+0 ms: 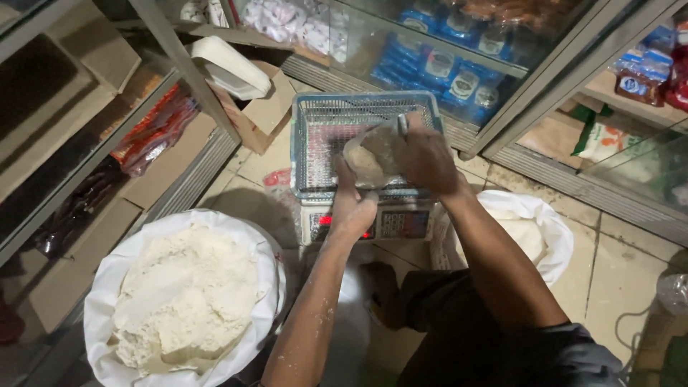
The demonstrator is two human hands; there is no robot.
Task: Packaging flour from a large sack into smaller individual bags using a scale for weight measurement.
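- Dark trousers [459, 322] of the person fill the bottom of the view, closest to the camera.
- Beside them, low on the left, sits a big white sack of flour [188, 297]. It is open at the top and full of lumpy white flour.
- One more white sack [534, 229] sits on the right, behind the right arm. It is open too.
- Between the two sacks stands a small weighing scale [390, 222] with red glowing numbers on its front.
- On top of the scale rests a blue wire basket [315, 136].
- Inside the basket is a clear plastic bag of flour [369, 159]. It looks partly filled and pale.
- Left hand [352, 204] reaches up from below, fingers closed on the lower left side of the bag. White flour dusts that arm.
- Right hand [424, 159] is curled over the top right of the bag, gripping it there.
- Something thin and shiny sticks up by the right hand. What it is cannot be told.
- Behind the scale is a glass cabinet [502, 79] with blue packets [448, 72] on a shelf.
- On the left stand shelves with red packets [154, 129] and a cardboard box [261, 107].
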